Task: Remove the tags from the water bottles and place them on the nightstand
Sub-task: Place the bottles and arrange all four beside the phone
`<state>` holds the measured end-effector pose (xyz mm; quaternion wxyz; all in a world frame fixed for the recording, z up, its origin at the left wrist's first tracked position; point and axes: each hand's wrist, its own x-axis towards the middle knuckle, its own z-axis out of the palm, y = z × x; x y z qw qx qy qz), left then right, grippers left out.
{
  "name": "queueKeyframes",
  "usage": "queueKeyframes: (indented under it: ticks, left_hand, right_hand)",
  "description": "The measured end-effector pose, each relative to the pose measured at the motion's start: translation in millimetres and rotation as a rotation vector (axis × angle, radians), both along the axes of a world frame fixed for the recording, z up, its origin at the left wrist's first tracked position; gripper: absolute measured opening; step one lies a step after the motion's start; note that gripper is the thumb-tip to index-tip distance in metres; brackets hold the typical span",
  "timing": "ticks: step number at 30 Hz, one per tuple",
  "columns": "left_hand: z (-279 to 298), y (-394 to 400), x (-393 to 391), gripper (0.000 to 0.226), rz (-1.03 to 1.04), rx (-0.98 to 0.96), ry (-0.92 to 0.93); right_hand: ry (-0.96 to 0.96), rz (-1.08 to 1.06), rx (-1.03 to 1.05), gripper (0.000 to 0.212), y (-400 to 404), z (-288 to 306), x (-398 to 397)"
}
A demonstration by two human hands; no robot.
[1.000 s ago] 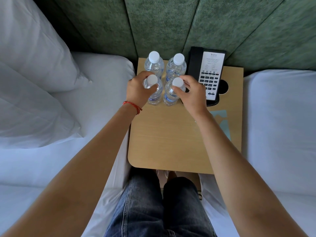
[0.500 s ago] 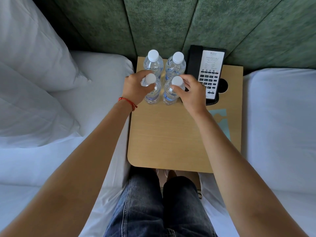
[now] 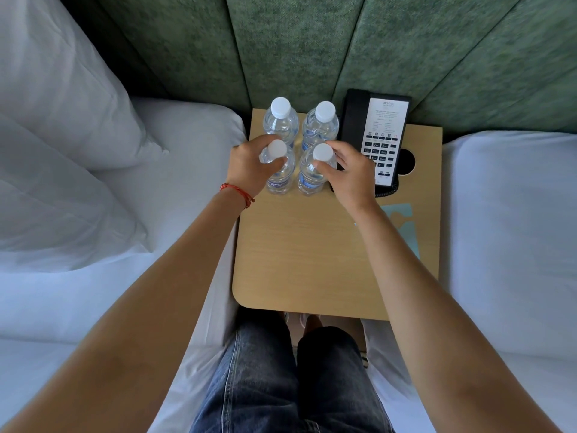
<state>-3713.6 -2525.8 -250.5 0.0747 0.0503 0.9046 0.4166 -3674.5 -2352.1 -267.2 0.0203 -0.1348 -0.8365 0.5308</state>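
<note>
Several clear water bottles with white caps stand upright in a square at the back of the wooden nightstand (image 3: 306,254). My left hand (image 3: 249,165) grips the front left bottle (image 3: 279,176) round its neck. Fingers of my right hand (image 3: 349,175) curl round the neck of the front right bottle (image 3: 312,176). Behind them stand the back left bottle (image 3: 280,118) and the back right bottle (image 3: 321,123), untouched. No tag shows on any bottle. A light blue paper (image 3: 406,226) lies on the nightstand's right side, partly under my right forearm.
A black telephone (image 3: 379,135) sits at the nightstand's back right, beside a round hole (image 3: 407,162) in the top. White beds flank the nightstand, with pillows (image 3: 62,104) on the left. A green padded headboard (image 3: 296,48) rises behind. My jeans-clad legs are below the front edge.
Both hands keep their hold on the two front bottles. The bottles and hands have barely shifted on the nightstand; the view has only drifted slightly.
</note>
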Motion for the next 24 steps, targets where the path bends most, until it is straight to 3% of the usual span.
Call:
queueKeyframes:
  ticks: [24]
  left_hand:
    - [-11.3,11.3,10.6,0.033,0.195,0.022,0.02]
  right_hand:
    - [0.031,-0.039,-0.023,0.04,-3.6,-8.3,-0.7]
